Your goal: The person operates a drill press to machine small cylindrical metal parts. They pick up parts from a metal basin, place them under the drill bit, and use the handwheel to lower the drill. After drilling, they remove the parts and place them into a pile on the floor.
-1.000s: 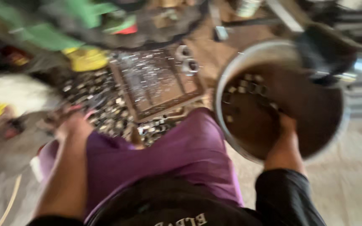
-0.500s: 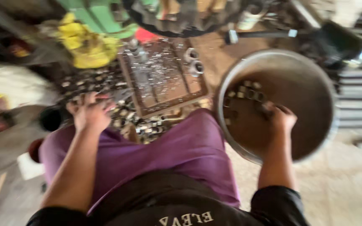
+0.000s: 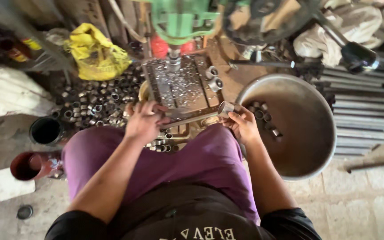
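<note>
Head view: right hand [image 3: 244,126] grips a short metal tube [image 3: 225,108] beside a steel bowl [image 3: 316,106]; left hand [image 3: 144,121] clasps the drill plate [image 3: 178,89].

Dull metal, crumpled plastic

The short tube [image 3: 224,108] and wide basin [image 3: 316,106] looked dull grey metal; the yellow bag [image 3: 96,53] was crinkled glossy plastic.
</note>
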